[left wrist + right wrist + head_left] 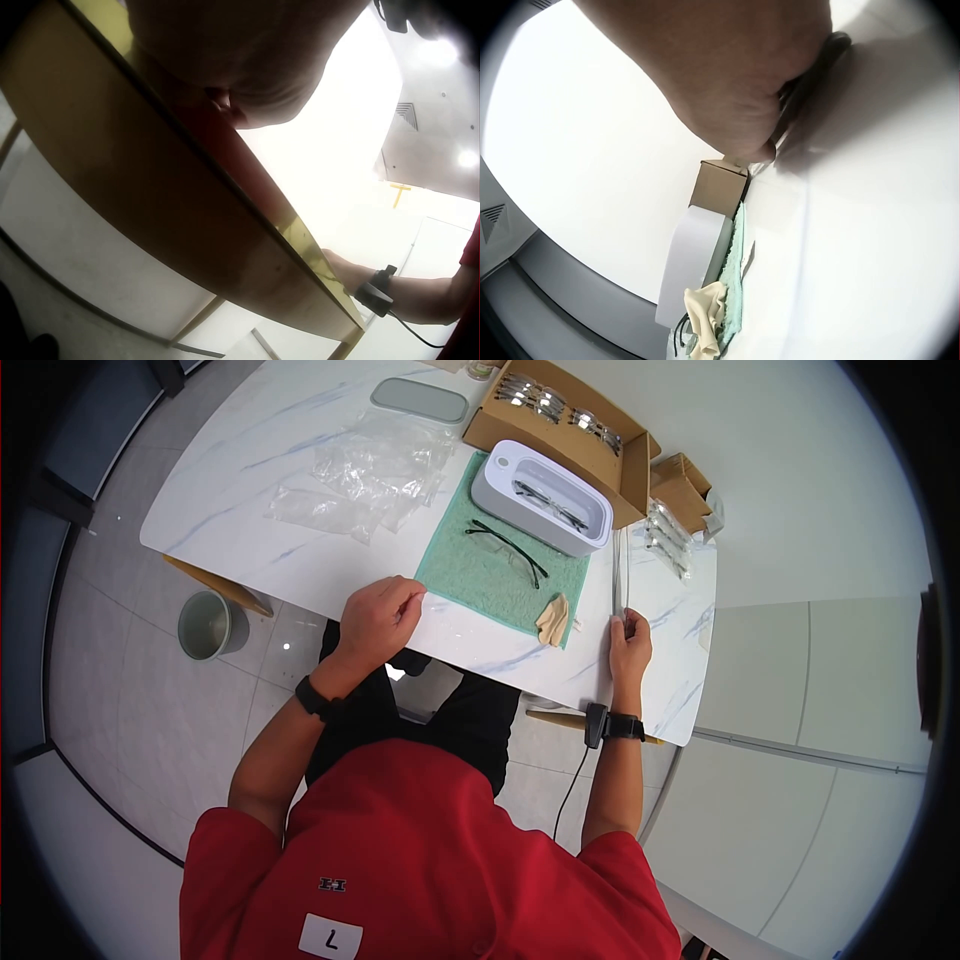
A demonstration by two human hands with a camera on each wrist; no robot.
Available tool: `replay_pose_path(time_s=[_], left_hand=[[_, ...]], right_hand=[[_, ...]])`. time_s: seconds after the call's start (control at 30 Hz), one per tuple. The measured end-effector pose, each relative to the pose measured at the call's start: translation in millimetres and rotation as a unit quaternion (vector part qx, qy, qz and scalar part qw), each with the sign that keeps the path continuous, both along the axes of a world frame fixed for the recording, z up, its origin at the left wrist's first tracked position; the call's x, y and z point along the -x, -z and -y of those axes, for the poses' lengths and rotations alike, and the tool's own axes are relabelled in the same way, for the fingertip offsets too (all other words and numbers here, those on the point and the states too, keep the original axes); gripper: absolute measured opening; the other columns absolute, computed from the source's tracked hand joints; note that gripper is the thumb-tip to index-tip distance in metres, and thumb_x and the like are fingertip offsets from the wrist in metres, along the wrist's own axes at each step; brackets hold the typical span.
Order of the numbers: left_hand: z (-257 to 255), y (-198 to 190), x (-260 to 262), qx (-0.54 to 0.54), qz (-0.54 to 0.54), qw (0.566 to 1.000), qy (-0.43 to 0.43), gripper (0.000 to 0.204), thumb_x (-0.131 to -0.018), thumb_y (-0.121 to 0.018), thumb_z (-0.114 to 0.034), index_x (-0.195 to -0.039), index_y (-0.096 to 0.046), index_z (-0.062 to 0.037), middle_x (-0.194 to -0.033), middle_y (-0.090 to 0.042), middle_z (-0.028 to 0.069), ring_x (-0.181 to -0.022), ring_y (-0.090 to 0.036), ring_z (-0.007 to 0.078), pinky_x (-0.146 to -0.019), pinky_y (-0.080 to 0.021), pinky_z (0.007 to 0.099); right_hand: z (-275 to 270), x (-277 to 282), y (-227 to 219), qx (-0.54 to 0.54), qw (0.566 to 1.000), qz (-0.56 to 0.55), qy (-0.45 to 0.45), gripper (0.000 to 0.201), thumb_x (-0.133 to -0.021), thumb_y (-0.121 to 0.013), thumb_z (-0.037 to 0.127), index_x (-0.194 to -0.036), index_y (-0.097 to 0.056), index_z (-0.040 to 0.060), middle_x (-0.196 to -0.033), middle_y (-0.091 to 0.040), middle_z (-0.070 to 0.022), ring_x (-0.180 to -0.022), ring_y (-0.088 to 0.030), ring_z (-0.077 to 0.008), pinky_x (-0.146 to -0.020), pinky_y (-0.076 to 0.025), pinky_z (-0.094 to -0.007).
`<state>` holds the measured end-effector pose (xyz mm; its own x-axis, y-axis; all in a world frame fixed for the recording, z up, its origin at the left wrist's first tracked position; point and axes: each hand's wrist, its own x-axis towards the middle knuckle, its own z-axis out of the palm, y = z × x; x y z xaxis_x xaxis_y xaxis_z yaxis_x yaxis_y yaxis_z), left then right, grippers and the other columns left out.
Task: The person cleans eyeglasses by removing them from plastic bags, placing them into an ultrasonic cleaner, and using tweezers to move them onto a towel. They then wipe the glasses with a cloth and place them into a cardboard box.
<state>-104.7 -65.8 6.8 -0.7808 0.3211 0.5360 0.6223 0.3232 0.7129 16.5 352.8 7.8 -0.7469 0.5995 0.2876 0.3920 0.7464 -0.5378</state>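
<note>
My left hand (380,618) rests at the table's front edge with its fingers loosely curled and nothing visible in it. On the right side of the table my right hand (630,647) grips a slim dark handle (810,84) with a rounded end; most of it is hidden by the fingers, and I cannot tell its kind. Between the hands lies a green cloth (455,567). Black-framed glasses (510,546) lie folded out on it, beside a crumpled beige cloth (552,620). A white ultrasonic cleaner (530,510) stands on the cloth's far side, another pair of glasses (550,503) inside.
A cardboard box (632,485) with several glasses stands at the back. Clear plastic bags (375,470) and a grey lid (418,400) lie at the back left. Bagged glasses (665,540) sit near a smaller carton (680,490). A bin (210,625) stands on the floor.
</note>
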Motion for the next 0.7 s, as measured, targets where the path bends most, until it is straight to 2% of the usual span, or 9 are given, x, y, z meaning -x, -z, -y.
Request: replay_pose_path(time_s=[0.13,0.23,0.7], left_hand=[[-0.3,-1.9,-0.5,-0.005,0.001,1.000,0.001,0.003,-0.090,-0.067,0.000,-0.093,-0.068,-0.0020,-0.072,-0.060,0.0078,-0.053,-0.051,0.0205,-0.052,-0.040,0.0348],[1.9,-4.7,-2.1,0.039,0.021,0.999,-0.002,0.004,-0.089,-0.068,-0.003,-0.092,-0.065,-0.0053,-0.075,-0.063,0.0082,-0.066,-0.062,0.0284,-0.060,-0.049,0.0403],[0.1,-6.6,-2.8,0.037,0.022,0.999,-0.005,0.003,-0.089,-0.068,-0.003,-0.091,-0.066,-0.0049,-0.075,-0.063,0.0082,-0.064,-0.061,0.0278,-0.059,-0.048,0.0399]], right_hand=[[-3.1,-0.3,5.4,0.007,1.000,-0.006,0.004,0.035,-0.094,-0.074,0.022,-0.117,-0.070,-0.0027,-0.096,-0.072,-0.0118,-0.082,-0.068,-0.0195,-0.078,-0.055,-0.0333],[-2.7,-1.5,4.3,0.011,1.000,0.000,0.007,0.034,-0.094,-0.073,0.022,-0.117,-0.070,-0.0029,-0.096,-0.073,-0.0121,-0.082,-0.068,-0.0195,-0.078,-0.055,-0.0332],[-3.9,-2.6,2.9,0.017,0.999,-0.026,-0.014,0.032,-0.096,-0.071,0.021,-0.118,-0.070,-0.0026,-0.093,-0.073,-0.0114,-0.082,-0.068,-0.0180,-0.078,-0.055,-0.0314]])
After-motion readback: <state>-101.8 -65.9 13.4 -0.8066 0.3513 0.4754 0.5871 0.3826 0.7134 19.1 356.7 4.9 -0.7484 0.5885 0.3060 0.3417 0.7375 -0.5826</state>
